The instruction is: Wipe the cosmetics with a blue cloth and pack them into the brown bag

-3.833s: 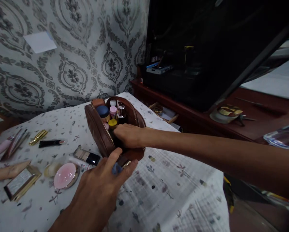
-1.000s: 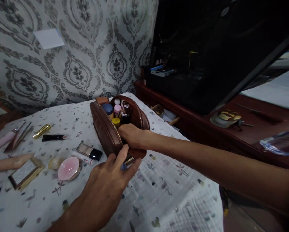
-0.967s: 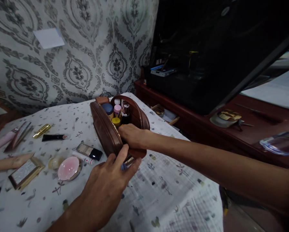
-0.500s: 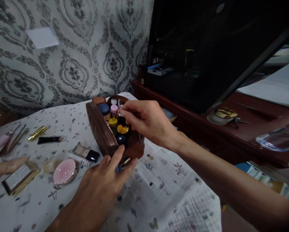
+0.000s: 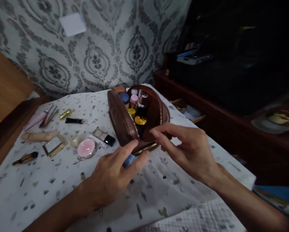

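A brown zip bag stands unzipped on the patterned white cloth, its mouth facing up. Inside are a dark bottle with a shiny cap, a yellow-topped jar, a pink-capped jar and a blue-lidded jar. My left hand is at the bag's near end, thumb and fingers apart, with a small blue object beyond them. At the bag's near right edge my right hand has thumb and forefinger pinched together; what lies between them, if anything, is too small to make out.
Left of the bag lie a pink compact, a palette, a brush, a gold tube, a black tube and other cosmetics. A dark red desk stands on the right, with a large black screen above it.
The view has shifted left. My right hand has come out from over the jars to the bag's near right edge, uncovering the dark bottle. My left hand stays by the near end.
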The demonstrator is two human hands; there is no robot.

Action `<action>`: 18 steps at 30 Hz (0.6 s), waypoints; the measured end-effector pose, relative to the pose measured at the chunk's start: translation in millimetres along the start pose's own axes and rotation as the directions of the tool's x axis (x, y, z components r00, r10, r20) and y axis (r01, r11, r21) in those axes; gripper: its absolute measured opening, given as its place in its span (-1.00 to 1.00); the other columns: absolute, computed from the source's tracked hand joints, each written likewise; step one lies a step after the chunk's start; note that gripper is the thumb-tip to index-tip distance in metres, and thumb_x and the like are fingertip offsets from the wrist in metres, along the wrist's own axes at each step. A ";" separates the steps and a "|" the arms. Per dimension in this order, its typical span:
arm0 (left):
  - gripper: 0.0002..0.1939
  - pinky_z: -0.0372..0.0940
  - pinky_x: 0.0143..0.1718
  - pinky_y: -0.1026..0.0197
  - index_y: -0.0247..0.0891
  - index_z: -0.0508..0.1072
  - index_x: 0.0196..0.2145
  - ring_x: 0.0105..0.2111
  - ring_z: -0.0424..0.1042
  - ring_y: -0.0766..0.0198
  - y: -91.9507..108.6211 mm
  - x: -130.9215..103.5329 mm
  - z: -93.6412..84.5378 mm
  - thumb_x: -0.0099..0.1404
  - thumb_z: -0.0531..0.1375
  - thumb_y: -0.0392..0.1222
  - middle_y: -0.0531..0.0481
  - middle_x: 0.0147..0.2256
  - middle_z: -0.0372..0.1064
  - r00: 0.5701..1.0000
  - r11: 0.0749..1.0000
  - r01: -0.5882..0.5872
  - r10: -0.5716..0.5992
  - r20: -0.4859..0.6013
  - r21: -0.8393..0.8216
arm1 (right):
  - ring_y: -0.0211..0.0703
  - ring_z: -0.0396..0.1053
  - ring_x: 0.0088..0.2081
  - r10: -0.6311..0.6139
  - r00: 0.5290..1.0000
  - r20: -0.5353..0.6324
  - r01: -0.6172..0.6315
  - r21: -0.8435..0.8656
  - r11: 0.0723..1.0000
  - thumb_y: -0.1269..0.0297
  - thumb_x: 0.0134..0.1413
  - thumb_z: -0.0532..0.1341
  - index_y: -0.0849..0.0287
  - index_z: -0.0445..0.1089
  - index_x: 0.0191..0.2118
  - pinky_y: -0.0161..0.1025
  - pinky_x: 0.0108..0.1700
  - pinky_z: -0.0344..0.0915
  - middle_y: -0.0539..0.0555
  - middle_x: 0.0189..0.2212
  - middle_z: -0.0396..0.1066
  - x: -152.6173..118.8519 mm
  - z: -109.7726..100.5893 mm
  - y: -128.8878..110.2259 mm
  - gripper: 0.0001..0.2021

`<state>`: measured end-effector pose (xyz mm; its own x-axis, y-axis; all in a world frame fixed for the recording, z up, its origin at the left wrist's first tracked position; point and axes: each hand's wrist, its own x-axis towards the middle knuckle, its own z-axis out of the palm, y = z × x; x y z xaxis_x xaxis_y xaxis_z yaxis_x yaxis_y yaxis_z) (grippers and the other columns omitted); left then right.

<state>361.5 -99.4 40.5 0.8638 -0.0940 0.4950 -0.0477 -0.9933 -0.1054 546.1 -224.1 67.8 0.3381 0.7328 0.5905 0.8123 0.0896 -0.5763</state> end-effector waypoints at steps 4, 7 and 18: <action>-0.62 0.42 -0.13 0.23 -0.29 0.35 0.12 -0.03 0.45 0.20 -16.7 -28.8 -3.0 0.38 0.03 -0.42 -0.21 0.00 0.40 0.993 0.999 0.040 -0.040 -0.108 -0.006 | -0.33 0.39 -0.51 -0.203 0.979 0.006 0.203 0.016 0.979 0.40 0.30 0.14 0.20 0.44 -0.27 -0.38 -0.44 0.24 0.01 -0.50 0.48 -12.9 13.4 -16.1 -0.86; -0.63 0.41 -0.11 0.24 -0.30 0.36 0.11 -0.05 0.45 0.19 -48.5 -51.3 -5.1 0.38 0.04 -0.40 -0.19 -0.04 0.42 0.978 0.983 0.180 -0.175 -0.113 0.035 | -0.31 0.35 -0.51 -0.333 0.941 0.058 0.329 0.071 0.942 0.43 0.31 0.09 0.24 0.43 -0.28 -0.34 -0.41 0.24 0.01 -0.53 0.43 -22.7 34.7 -30.5 -0.82; -0.50 0.38 -0.01 -0.03 -0.29 0.37 0.13 0.07 0.40 -0.02 -116.6 -118.5 40.9 0.45 -0.15 -0.03 -0.22 0.05 0.42 0.853 0.866 0.473 -0.497 0.158 0.164 | -0.27 0.39 -0.57 0.294 0.646 0.705 -0.659 0.319 0.681 0.41 -0.11 0.28 0.20 0.41 -0.07 -0.37 -0.49 0.29 -0.10 -0.50 0.39 -12.6 192.5 -34.2 -0.62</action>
<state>285.3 30.3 -41.2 0.8401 0.4238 0.3385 0.4498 -0.8931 0.0017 422.5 -106.6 -28.7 0.1224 0.9748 -0.1864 0.1789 -0.2064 -0.9620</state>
